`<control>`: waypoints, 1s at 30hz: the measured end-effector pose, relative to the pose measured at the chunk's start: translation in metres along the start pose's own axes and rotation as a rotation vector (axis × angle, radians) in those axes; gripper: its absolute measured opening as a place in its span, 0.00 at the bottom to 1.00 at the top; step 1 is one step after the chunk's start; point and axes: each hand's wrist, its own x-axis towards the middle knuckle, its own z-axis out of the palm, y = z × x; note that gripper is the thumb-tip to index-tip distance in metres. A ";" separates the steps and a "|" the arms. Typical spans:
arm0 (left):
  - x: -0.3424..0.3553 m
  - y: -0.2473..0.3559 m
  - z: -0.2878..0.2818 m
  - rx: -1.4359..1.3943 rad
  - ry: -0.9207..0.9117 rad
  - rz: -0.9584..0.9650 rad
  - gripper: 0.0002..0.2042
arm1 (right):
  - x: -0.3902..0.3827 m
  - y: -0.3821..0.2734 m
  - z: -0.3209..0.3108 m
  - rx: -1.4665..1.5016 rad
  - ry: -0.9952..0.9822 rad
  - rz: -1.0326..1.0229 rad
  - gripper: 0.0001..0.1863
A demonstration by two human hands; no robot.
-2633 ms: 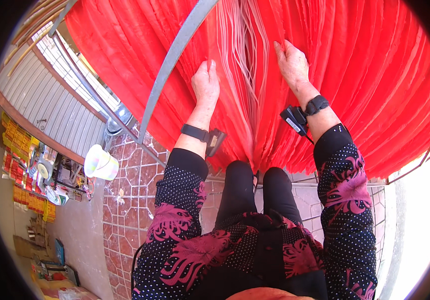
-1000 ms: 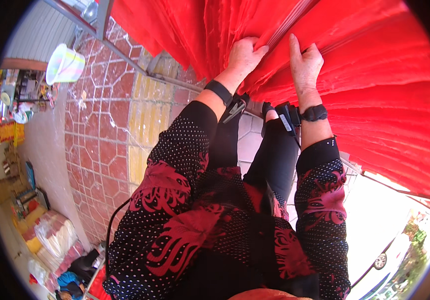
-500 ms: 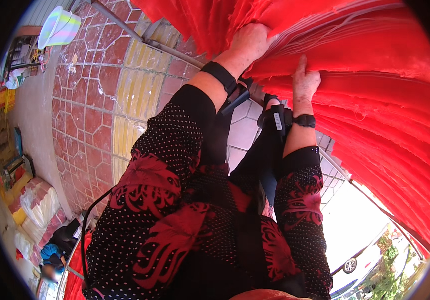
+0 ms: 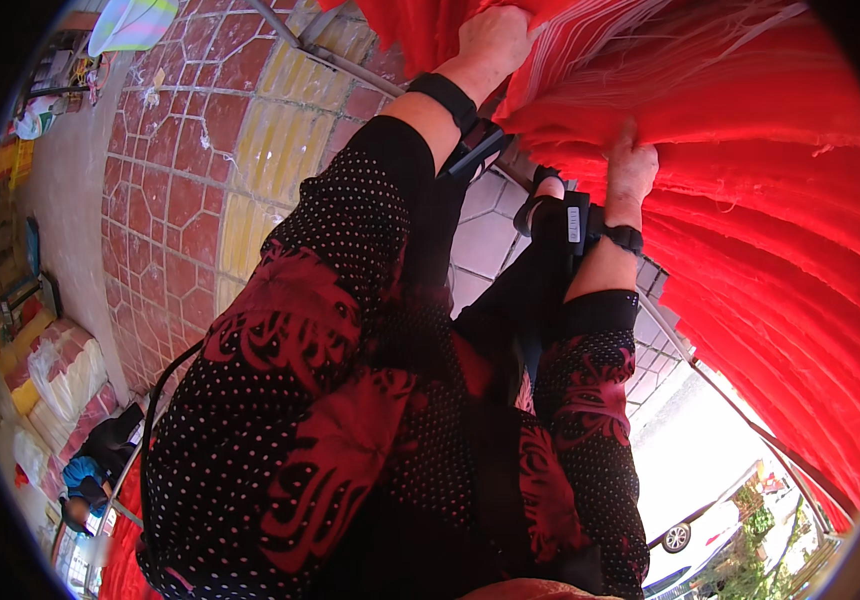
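Note:
A large sheet of red cloth (image 4: 750,190) hangs in many layered folds across the top and right. My left hand (image 4: 495,45) is closed on a bunch of it at the top middle, fingertips partly hidden by the fabric. My right hand (image 4: 633,172) grips the edge of the folds a little nearer and to the right, its fingers partly tucked into the cloth. Between the hands, loose white threads (image 4: 590,45) run along a spread fold. Each wrist wears a black strap.
A metal bar (image 4: 345,65) runs under the cloth's edge. Red and yellow paving (image 4: 175,180) lies left, with a pale bucket (image 4: 135,22) at the far left. Wrapped bundles (image 4: 65,375) and another person (image 4: 95,475) are lower left. A white car (image 4: 695,545) stands lower right.
My left hand has moved farther away, spreading the threaded fold more. My right hand has shifted slightly right and lower, its raised finger now tucked against the cloth.

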 end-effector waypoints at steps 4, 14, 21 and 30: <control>0.001 -0.007 0.002 -0.025 -0.011 -0.067 0.21 | -0.003 0.010 -0.003 -0.028 -0.007 0.013 0.32; -0.005 -0.027 0.001 -0.030 0.125 -0.071 0.22 | -0.009 0.029 -0.013 0.028 0.072 0.051 0.33; -0.004 -0.036 0.003 -0.028 0.228 -0.086 0.20 | -0.003 0.040 -0.012 0.032 0.131 0.092 0.33; -0.004 -0.037 -0.004 -0.015 0.305 -0.124 0.16 | -0.007 0.038 -0.019 0.091 0.218 0.111 0.28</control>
